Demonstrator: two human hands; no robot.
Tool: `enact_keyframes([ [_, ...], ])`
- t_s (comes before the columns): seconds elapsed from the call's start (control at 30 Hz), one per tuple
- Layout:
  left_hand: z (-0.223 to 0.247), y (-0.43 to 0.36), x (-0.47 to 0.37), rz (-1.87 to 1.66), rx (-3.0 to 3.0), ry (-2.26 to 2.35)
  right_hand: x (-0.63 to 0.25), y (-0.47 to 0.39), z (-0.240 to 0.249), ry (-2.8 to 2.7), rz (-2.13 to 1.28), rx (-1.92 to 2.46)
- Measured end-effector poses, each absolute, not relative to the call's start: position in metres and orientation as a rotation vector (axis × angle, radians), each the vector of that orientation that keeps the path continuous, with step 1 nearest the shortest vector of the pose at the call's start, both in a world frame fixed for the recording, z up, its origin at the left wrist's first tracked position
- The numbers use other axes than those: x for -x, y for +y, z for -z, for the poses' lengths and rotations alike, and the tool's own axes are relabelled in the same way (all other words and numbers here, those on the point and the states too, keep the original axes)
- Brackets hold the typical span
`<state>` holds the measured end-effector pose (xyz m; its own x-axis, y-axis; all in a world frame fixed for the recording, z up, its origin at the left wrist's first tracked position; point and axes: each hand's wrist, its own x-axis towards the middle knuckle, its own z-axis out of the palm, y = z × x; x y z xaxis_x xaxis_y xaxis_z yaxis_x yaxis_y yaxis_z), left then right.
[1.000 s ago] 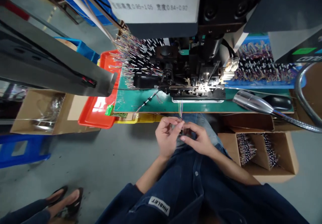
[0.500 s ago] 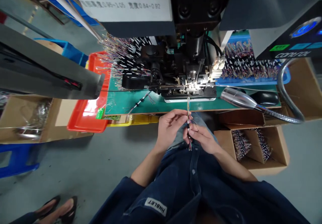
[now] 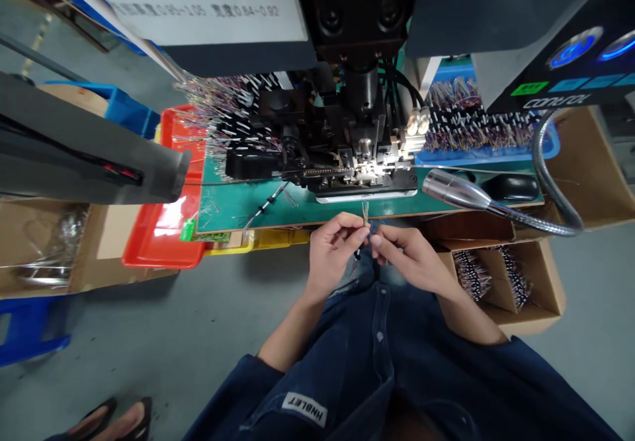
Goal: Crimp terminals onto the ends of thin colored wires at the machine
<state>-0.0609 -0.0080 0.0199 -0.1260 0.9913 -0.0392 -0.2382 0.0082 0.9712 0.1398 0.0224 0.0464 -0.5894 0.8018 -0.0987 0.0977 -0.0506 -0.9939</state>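
Observation:
A short cable with fanned-out coloured wires (image 3: 366, 211) points up toward the machine in front of me. My left hand (image 3: 333, 250) is closed on it, thumb and forefinger pinching just below the loose wire ends. Under that hand the cable's darker lower part hangs down, partly hidden by the fingers. My right hand (image 3: 411, 254) is closed too, its fingertips pinched right beside the left thumb; what lies between them is too small to make out. Just beyond the wire tips stands the crimping machine's lit working area (image 3: 370, 171).
Another cable (image 3: 268, 207) lies on the green bench top (image 3: 317, 213). Cable bundles fill a blue tray (image 3: 496, 157) at right and a cardboard box (image 3: 538, 319) below. A lamp (image 3: 454, 190) juts in from the right. Red trays (image 3: 163, 229) stand left; a person's feet show lower left.
My right hand has left the cable's lower part and moved up beside the left fingertips. The cable's lower end now hangs beneath the left hand. The view has shifted slightly.

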Motion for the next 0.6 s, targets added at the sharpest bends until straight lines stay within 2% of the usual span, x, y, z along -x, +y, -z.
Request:
enact_keyframes([
  [0.13,-0.018,-0.009,0.06,-1.422,-0.802,1.076,-0.135,0.011,-0.037,-1.793,-1.577,0.934],
  [0.33,-0.018,-0.013,0.056,-1.362,-0.801,1.127,-0.149,0.019,-0.014,-1.724,-1.706,0.909],
  [0.47,-0.023,-0.015,0.054,-1.341,-0.903,1.212,-0.147,0.032,-0.032,-1.529,-1.425,0.951],
  [0.6,-0.025,-0.015,0.052,-1.332,-0.96,1.228,-0.132,0.037,-0.048,-1.59,-1.244,0.91],
])
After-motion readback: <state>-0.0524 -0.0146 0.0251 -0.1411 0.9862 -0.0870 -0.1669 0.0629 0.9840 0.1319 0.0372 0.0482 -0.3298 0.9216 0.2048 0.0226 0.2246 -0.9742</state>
